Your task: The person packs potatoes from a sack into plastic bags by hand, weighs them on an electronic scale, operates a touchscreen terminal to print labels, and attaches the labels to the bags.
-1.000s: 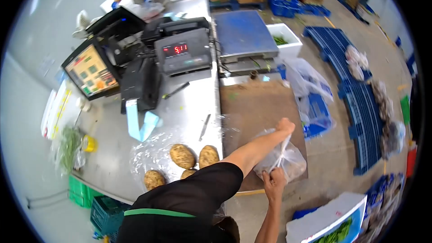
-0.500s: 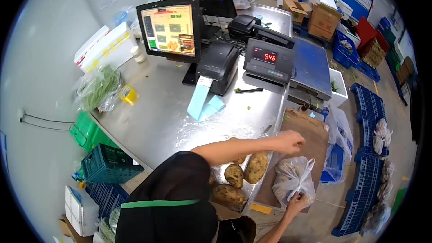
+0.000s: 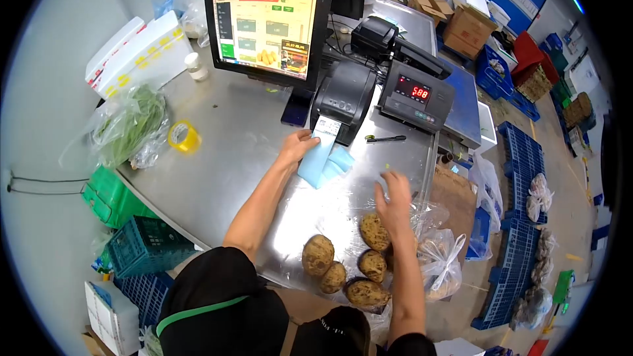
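Note:
My left hand [image 3: 297,148] is at the mouth of the black label printer [image 3: 345,97], fingers closed at the left edge of the printed label [image 3: 327,126]. Pale blue backing strip [image 3: 316,160] trails below it onto the metal table. My right hand [image 3: 394,203] hovers above the potatoes, thumb and fingers apart, holding nothing. Several dirt-covered potatoes lie near the table's front edge, among them a potato [image 3: 318,255] on the left and a potato [image 3: 368,293] nearest me. A knotted clear bag [image 3: 443,265] with brownish contents sits right of my right forearm.
A lit monitor [image 3: 264,33] and a scale display [image 3: 417,94] reading 5.88 stand at the back. A pen [image 3: 386,138] lies before the scale. To the left are yellow tape [image 3: 184,137] and bagged greens [image 3: 128,125]. Blue pallets [image 3: 498,277] line the floor at right.
My left hand has come to the label at the printer. My right hand has left the tied bag and is over the potatoes. The displayed number has changed.

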Available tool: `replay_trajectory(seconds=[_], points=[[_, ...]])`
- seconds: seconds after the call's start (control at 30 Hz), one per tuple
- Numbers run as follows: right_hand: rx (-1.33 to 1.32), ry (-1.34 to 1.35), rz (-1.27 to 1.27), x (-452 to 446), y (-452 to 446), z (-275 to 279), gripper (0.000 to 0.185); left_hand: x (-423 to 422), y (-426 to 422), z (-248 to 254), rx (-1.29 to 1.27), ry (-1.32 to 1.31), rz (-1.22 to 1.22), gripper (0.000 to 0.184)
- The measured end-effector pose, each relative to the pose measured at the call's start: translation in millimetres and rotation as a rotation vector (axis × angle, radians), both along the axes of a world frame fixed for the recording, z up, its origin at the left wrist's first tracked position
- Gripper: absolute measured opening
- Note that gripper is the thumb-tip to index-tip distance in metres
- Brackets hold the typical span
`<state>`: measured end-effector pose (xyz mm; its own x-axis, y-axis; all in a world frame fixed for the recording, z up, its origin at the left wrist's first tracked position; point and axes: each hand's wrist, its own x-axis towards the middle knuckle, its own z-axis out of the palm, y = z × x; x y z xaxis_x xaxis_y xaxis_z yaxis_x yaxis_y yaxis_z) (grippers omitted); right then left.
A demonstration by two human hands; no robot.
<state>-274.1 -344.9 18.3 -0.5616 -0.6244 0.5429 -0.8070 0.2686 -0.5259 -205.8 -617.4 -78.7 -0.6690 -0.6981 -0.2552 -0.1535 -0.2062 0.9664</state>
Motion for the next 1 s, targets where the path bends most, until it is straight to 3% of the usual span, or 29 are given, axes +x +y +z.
replay_trajectory(seconds=[0.17,0.2,0.3,0.57,0.77,0.8,0.87,1.0], points=[[-0.046,0.17,0.109,-22,-120,-31,0.025,-2,-11,0,0.134,0.075,-0.131,0.036],[0.203,0.089,0.131,-28,-136,-33,0.03,-7,-15,-4,0.146,0.11,-0.183,0.034],[0.279,0.237,0.112,-36,-174,-51,0.024,-7,-16,11,0.093,0.134,-0.238,0.024],[0.163,0.432,0.091,-46,-183,-60,0.008,-19,-34,-1,-0.017,0.224,-0.311,0.024],[0.238,0.352,0.026,-44,-193,-69,0.022,-11,-26,-16,0.205,0.307,-0.373,0.03],[0.126,0.439,0.02,-42,-193,-67,0.012,-10,-27,-24,0.231,0.359,-0.409,0.032],[0.127,0.339,-0.056,-44,-198,-74,0.01,-5,-26,-23,0.343,0.306,-0.403,0.035],[-0.225,0.241,-0.283,-53,-201,-65,0.009,-5,-40,-39,0.362,0.226,-0.461,0.032]])
